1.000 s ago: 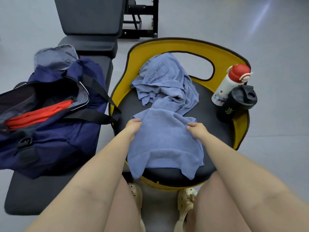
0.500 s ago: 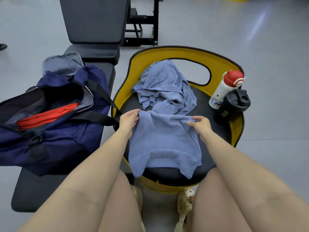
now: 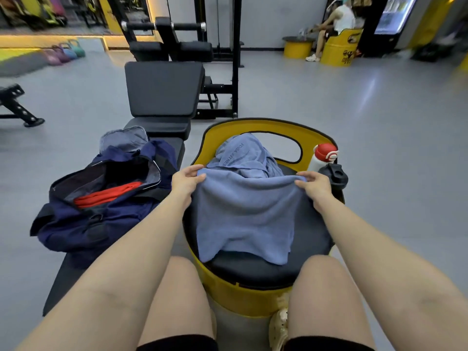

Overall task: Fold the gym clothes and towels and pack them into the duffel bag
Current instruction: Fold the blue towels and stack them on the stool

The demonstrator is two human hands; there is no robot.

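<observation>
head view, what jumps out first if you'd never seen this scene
The blue towel dominates the centre, lifted by its top edge, with the left hand and right hand each pinching a corner over the yellow stool. To the left, the open navy duffel bag lies on a black bench with a red garment inside. A red-capped bottle stands at the stool's right edge.

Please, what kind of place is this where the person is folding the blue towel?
Most likely a commercial gym. An adjustable weight bench stands ahead with a cable machine behind it, and coloured kettlebells line the far left floor. The towel lies on a yellow barrel seat.
</observation>
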